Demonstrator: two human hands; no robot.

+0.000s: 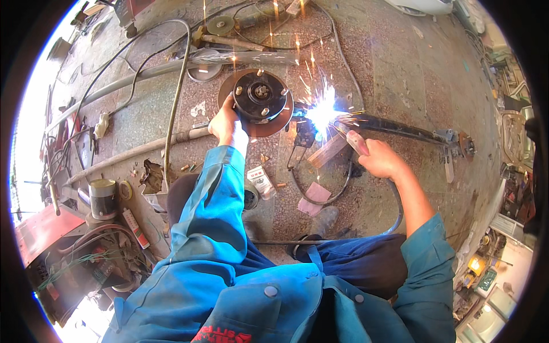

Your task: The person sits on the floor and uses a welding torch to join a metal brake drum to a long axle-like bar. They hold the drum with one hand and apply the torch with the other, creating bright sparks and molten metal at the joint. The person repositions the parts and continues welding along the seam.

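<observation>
My left hand [226,121] grips the left rim of a rusty brake disc [278,124], its fingers wrapped round the edge. A black wheel hub [250,104] with several studs sits in the middle of the disc. To the right, my right hand [378,158] is closed round the reddish handle of a welding electrode holder [357,142]. A white-blue welding arc [323,114] burns at its tip and throws sparks. The glare hides the joint between the hub side and a long black axle beam [394,127], which runs off to the right.
A wooden block [327,151] lies below the arc. Cables loop over the stone floor, one a thick grey hose [186,63]. An angle grinder [222,25] lies at the back. A white box [262,182], a pink cloth [314,198] and a can [103,199] are near me.
</observation>
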